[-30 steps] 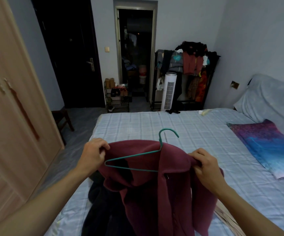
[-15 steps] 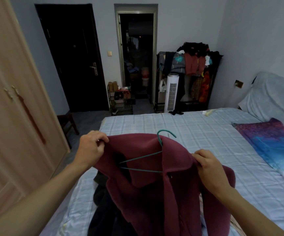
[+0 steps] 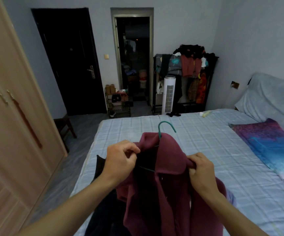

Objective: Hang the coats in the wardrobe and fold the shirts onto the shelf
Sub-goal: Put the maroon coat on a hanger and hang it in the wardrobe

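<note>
**Maroon coat half onto its hanger, not in the wardrobe yet**

Both grips are clamped on cloth. The left hand (image 3: 120, 161) pinches the collar edge of the maroon coat (image 3: 168, 160), and the right hand (image 3: 200, 171) has the opposite shoulder bunched in curled fingers. Between the two grips the teal hanger (image 3: 166, 126) sits inside the neck, hook poking out just beyond the collar.

Looks to me like the step is settling the shoulders over the hanger. The coat is held up over the near end of the bed (image 3: 206, 138), with a dark garment (image 3: 107, 212) lying below the left grip.

Next move, I reckon: free one grip for the hook, then swing toward the wardrobe (image 3: 10, 133), well off past the left grip. Its doors look shut, so they need opening first.

No brand, label or writing I can read anywhere.
</note>
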{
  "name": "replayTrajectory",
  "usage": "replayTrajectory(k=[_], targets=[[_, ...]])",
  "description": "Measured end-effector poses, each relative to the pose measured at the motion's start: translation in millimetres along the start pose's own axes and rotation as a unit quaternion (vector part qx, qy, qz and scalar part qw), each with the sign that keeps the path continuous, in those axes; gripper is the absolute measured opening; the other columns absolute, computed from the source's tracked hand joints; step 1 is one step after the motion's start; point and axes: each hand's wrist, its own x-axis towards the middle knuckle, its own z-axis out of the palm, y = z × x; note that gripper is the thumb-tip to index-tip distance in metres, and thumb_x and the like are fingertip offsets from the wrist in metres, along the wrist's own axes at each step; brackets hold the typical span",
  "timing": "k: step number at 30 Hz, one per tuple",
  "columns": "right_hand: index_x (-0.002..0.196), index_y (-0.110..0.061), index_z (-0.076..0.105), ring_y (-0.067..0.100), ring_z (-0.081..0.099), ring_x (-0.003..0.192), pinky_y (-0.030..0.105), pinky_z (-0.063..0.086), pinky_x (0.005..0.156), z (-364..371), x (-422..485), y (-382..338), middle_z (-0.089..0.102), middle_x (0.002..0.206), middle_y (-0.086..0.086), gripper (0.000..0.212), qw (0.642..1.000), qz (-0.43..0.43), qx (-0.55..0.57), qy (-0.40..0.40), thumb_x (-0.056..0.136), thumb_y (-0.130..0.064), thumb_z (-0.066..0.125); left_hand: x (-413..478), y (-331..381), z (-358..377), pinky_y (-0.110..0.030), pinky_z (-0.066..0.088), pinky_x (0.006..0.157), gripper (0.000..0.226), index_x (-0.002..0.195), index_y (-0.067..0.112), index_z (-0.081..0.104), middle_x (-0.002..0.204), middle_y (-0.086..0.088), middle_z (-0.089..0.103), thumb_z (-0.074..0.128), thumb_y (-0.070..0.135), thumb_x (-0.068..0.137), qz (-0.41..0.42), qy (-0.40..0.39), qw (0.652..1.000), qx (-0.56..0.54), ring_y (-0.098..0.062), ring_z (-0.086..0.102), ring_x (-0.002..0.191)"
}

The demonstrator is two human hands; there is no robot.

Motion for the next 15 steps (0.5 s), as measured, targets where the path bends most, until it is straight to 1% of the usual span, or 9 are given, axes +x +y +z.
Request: replayTrajectory(k=[2,4,7,11,13,14,15], targets=[[0.081,-0.008,0.076,0.004,0.049,0.063,0.001,0.034,0.067,0,1,-4,0.056,0.071,0.000,0.044,1.000,0.004,0.014,0.008,0.054,0.023,0.061,-7,10,13,-0.017,0.054,0.071,0.030,0.075,0.014,0.077,0.079,0.010,0.071,0.069,-0.014,0.070,0.005,-0.006,1.000,-0.013,-0.004,0.068,0.076],[0.081,-0.009,0.075,0.009,0.052,0.064,0.003,0.035,0.067,1,3,-10,0.057,0.071,0.001,0.043,1.000,0.009,0.024,0.012,0.055,0.022,0.061,-17,20,26,-0.016,0.054,0.071,0.029,0.076,0.014,0.077,0.080,0.010,0.071,0.069,-0.014,0.070,0.018,-0.018,0.999,-0.022,-0.002,0.068,0.076],[0.080,-0.008,0.074,0.015,0.054,0.065,0.005,0.036,0.068,2,4,-18,0.058,0.071,0.003,0.041,0.999,0.002,0.033,0.021,0.055,0.022,0.061,-31,34,44,-0.020,0.055,0.071,0.029,0.078,0.013,0.077,0.081,0.010,0.071,0.067,-0.013,0.070,0.030,-0.038,0.998,-0.043,-0.001,0.067,0.077],[0.080,-0.009,0.074,0.017,0.056,0.065,0.008,0.036,0.066,5,4,-24,0.060,0.070,0.004,0.041,0.998,-0.001,0.051,0.041,0.055,0.021,0.063,-30,46,55,-0.022,0.054,0.069,0.029,0.077,0.011,0.077,0.080,0.007,0.071,0.065,-0.015,0.070,0.022,-0.009,0.998,-0.061,-0.002,0.066,0.075],[0.081,-0.010,0.075,0.017,0.059,0.067,0.007,0.037,0.066,5,4,-28,0.063,0.072,0.003,0.042,0.997,0.006,0.067,0.048,0.054,0.021,0.063,-29,55,56,-0.024,0.055,0.069,0.029,0.077,0.012,0.077,0.080,0.008,0.071,0.064,-0.014,0.069,0.030,0.004,0.997,-0.070,-0.003,0.067,0.075],[0.081,-0.011,0.074,0.015,0.060,0.068,0.006,0.038,0.067,5,4,-31,0.064,0.072,0.001,0.043,0.996,0.011,0.078,0.051,0.054,0.020,0.063,-28,61,57,-0.026,0.055,0.068,0.029,0.077,0.012,0.076,0.080,0.008,0.071,0.064,-0.013,0.070,0.039,0.007,0.996,-0.078,-0.004,0.067,0.075],[0.081,-0.013,0.074,0.010,0.061,0.070,0.005,0.039,0.067,4,5,-36,0.065,0.073,-0.002,0.044,0.994,0.015,0.092,0.055,0.054,0.020,0.063,-27,67,57,-0.027,0.056,0.068,0.028,0.078,0.012,0.076,0.081,0.008,0.070,0.065,-0.011,0.071,0.050,0.008,0.995,-0.086,-0.004,0.067,0.075]])
